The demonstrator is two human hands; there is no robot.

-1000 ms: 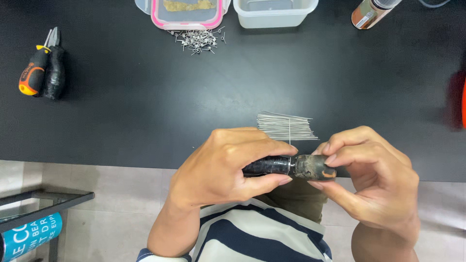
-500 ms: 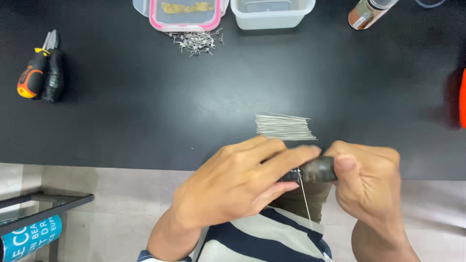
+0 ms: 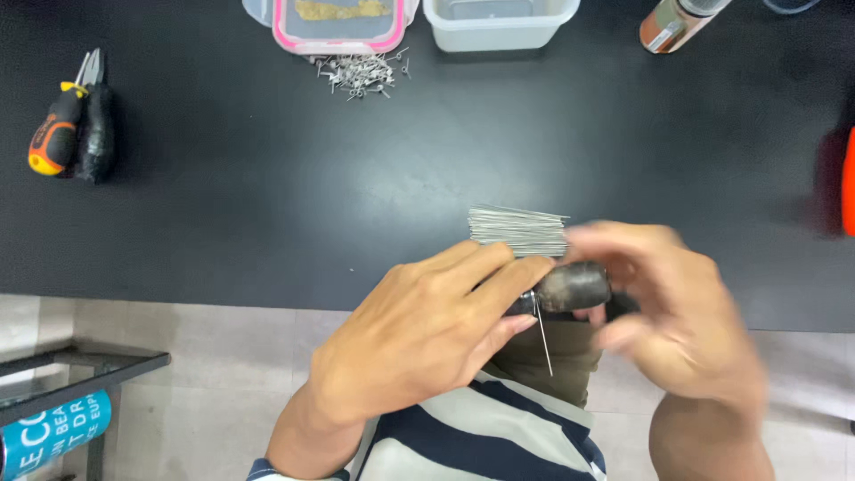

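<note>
I am inspecting a short, dark, rounded cylindrical tool body (image 3: 570,287), which is sitting between both hands just over the near edge of the black worktop (image 3: 267,205), above my striped shirt. A thin straight metal wire (image 3: 544,343) is hanging from its left end, pointing down toward my lap. I am judging the tool body as rigid, fairly light and smooth enough to roll between fingertips, so the best hold is around its thick middle; the wire looks light, springy and easily bent, so it is best taken close to where it enters the body rather than at its free tip. My left hand (image 3: 419,343) is closing its fingers on the left end of the body, pinching near the wire's root. My right hand (image 3: 677,312) is blurring with motion at the right end; it is curling about the body, but I cannot tell whether it is actually gripping. Just beyond the hands, a neat bundle of similar straight wires (image 3: 518,230) is lying on the worktop. Farther off are a scatter of small metal pins (image 3: 361,71), a pink-rimmed plastic container (image 3: 338,22), a white plastic tub (image 3: 499,22) and orange-handled pliers (image 3: 67,125).
</note>
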